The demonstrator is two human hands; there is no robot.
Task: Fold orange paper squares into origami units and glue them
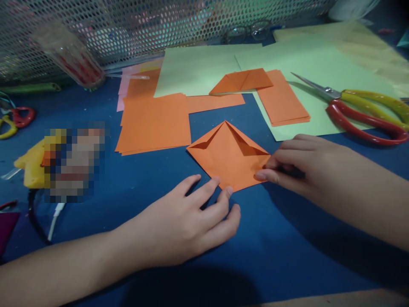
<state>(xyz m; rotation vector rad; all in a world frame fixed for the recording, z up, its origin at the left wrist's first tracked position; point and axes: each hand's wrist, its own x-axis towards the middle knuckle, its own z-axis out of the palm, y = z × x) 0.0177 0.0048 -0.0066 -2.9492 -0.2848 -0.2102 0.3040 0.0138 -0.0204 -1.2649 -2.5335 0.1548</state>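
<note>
A folded orange paper (225,160) lies on the blue table in front of me, its top point facing away and two flaps folded in along the upper edges. At its lower left edge, my left hand (194,217) rests with fingers spread, the fingertips touching the paper. My right hand (294,164) pinches the paper's right corner between thumb and fingers. Just behind lie a stack of orange paper squares (156,123), a folded orange piece (244,81) and a small pile of orange rectangles (284,100).
Scissors (358,106) with red and yellow handles lie at the right on green sheets (198,70). A yellow glue gun (38,160) and a blurred-out item are at the left. A jar (76,64) stands by the perforated metal panel (143,30); glasses (249,32) lie behind.
</note>
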